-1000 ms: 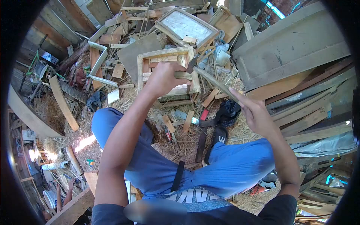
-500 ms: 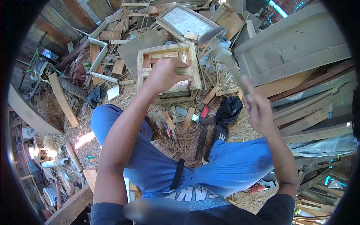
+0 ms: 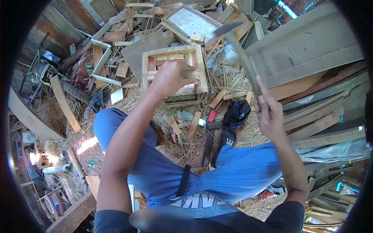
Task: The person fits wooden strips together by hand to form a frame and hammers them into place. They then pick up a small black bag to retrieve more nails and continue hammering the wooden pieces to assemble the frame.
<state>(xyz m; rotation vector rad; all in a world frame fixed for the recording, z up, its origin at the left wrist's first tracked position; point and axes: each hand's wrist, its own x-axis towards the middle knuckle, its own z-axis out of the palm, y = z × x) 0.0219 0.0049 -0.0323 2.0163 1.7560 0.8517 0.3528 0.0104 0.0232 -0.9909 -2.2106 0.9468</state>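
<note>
My right hand grips the lower end of a hammer, which is raised with its dark head up and to the left. Ahead of me lies a rectangular wooden frame with several slats inside it. My left hand reaches over the frame, thumb and fingers closed on a short wooden strip that lies across it. The palm and wrist hide part of the frame's near left side.
Wood scraps and straw cover the ground. A white-panelled frame lies behind the work. A large grey board leans at the right. Near my foot are a black plastic bag and a saw-like dark strip.
The hammer, blurred by motion before, now shows sharply with its head somewhat higher. My left hand and the wooden frame have stayed in place.
</note>
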